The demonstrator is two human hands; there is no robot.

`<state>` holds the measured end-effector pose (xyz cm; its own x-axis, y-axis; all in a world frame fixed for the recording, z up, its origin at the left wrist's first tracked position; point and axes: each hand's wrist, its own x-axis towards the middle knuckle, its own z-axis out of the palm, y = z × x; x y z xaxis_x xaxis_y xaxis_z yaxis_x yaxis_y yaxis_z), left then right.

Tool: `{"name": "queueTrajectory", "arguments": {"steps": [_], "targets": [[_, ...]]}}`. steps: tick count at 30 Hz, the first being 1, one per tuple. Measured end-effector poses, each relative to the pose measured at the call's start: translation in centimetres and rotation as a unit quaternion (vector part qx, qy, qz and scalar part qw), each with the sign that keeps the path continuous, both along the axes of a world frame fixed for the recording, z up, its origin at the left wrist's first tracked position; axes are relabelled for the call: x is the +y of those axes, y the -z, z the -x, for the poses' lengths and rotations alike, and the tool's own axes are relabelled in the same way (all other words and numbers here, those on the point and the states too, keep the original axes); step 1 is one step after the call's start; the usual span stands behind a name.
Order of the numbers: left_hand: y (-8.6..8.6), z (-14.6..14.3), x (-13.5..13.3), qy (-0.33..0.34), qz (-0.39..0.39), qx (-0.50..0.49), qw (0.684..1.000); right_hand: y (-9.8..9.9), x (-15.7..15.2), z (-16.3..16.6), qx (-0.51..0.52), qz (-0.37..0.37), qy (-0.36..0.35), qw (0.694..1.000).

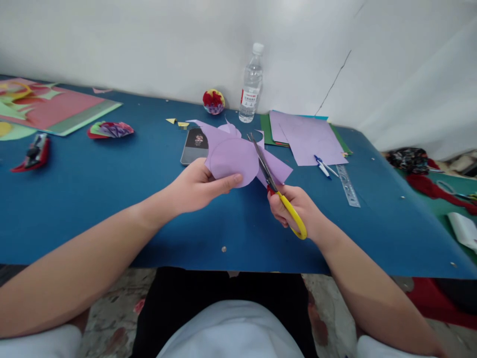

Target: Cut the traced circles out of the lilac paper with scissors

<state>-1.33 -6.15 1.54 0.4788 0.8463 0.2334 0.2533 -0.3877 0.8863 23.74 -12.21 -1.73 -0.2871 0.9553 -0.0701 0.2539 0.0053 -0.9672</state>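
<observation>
A sheet of purple paper [233,158] is pinched in my left hand [197,186], the thumb lying flat over its front. Its lower right edge is cut to a round curve, and a drawn outline shows near the top of the circle. My right hand [292,209] grips scissors [278,191] with yellow and red handles. Their blades point up and away, along the right edge of the circle. A partly cut flap of the same paper hangs to the right of the blades. Whether the blades are fully closed is hard to see.
Behind the paper lies a phone [196,145]. A water bottle [252,84] and a colourful paper ball [213,101] stand by the wall. Purple sheets [311,139], a pen [322,167] and a clear ruler [348,186] lie right; a stapler [35,153] and folded paper [111,130] lie left.
</observation>
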Motion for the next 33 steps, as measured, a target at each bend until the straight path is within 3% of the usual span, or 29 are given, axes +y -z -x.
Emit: {"name": "queueTrajectory", "arguments": {"steps": [25,33], "targets": [[-0.4,0.7,0.9,0.025,-0.016,-0.023,0.999,-1.2,-0.3,0.4,-0.003,0.055,0.052,0.997],[-0.1,0.7,1.2,0.031,-0.033,-0.031,0.998,-0.4,-0.2,-0.1,-0.002,0.054,0.036,0.998]]}}
